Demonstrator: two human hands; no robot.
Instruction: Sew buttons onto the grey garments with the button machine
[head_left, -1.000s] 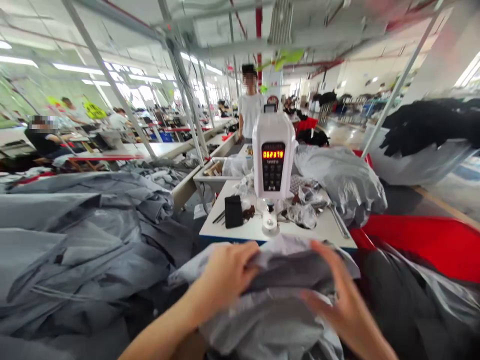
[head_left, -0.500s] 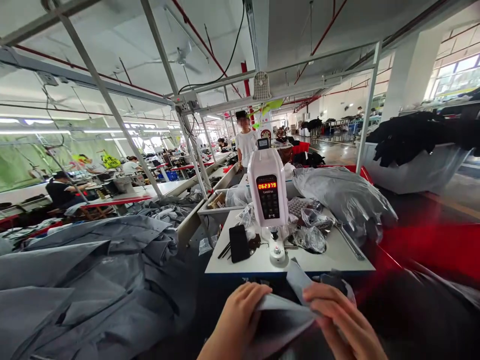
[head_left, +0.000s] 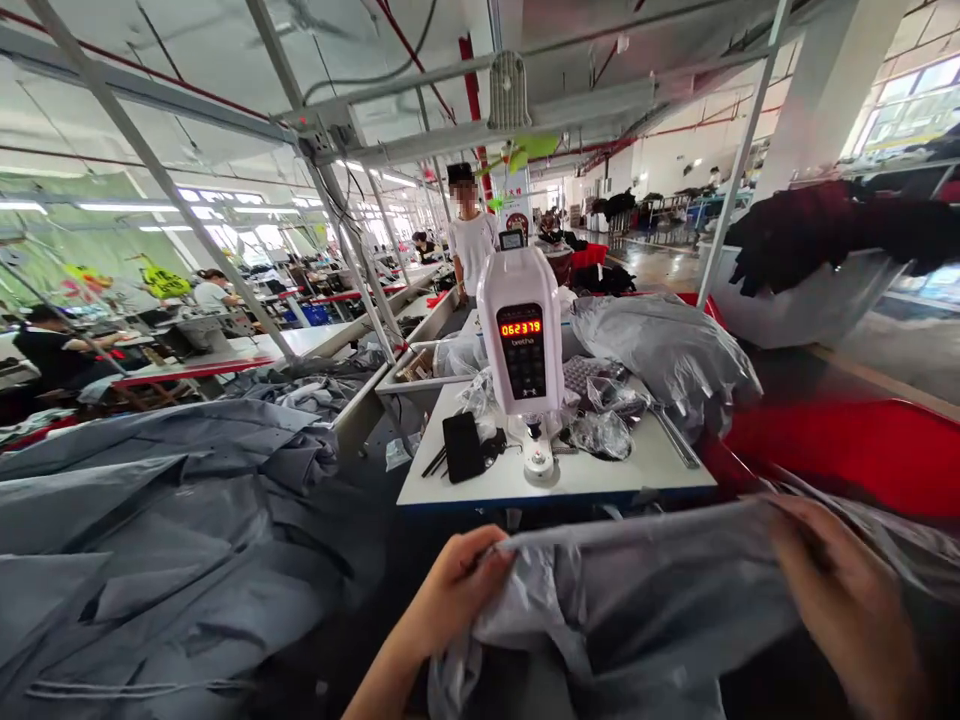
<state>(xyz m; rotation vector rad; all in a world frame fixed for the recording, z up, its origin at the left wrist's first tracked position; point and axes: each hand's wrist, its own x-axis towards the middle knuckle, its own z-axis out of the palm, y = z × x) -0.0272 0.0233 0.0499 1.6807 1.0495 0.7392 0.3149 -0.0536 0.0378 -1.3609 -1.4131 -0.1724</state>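
Grey fabric (head_left: 637, 590) is stretched between my two hands in front of the worktable. My left hand (head_left: 466, 585) pinches its left end. My right hand (head_left: 844, 590), slightly blurred, grips the upper right edge. Beyond them, a white machine (head_left: 523, 325) with a red lit display stands on the white table (head_left: 600, 482). The lower part of the fabric runs out of view at the bottom.
A black phone (head_left: 463, 447) and clear plastic bags (head_left: 602, 432) lie on the table. Grey fabric (head_left: 172, 540) is heaped at left. A red container (head_left: 847, 450) is at right. A person (head_left: 471, 240) stands behind the machine.
My hands have moved apart, the right one farther to the right, and the fabric that was folded between them is now spread wide. The view has tilted down slightly.
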